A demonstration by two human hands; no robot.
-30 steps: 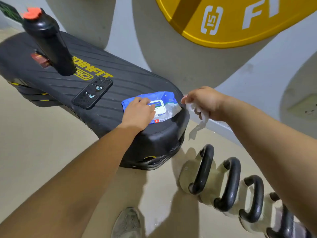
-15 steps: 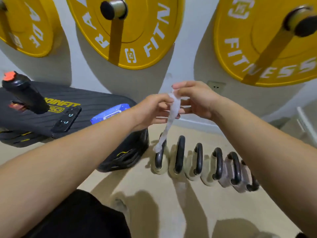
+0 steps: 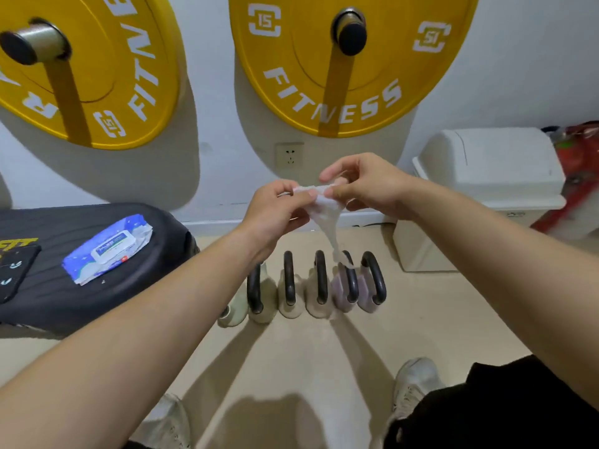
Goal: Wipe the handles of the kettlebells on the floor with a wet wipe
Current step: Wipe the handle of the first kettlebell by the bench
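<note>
Both grips pinched on wet wipe [image 3: 325, 209]

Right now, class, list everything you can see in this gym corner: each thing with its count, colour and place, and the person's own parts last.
weight plates: two, yellow with white lettering, hung on pegs on the wall
wall socket: one, pale, on the wall between the plates
bin: one, white, lidded, on the floor at right
bench pad: one, black, at left
wipes pack: one, blue and white, lying on the bench pad
phone: one, black, at the pad's left edge
kettlebells: a row of about six, pale bodies with black handles, on the floor by the wall
wet wipe: one, white, pinched between both hands, hanging above the kettlebells
shoes: two, pale, on the floor
left hand: gripping the wipe
right hand: gripping the wipe
</note>
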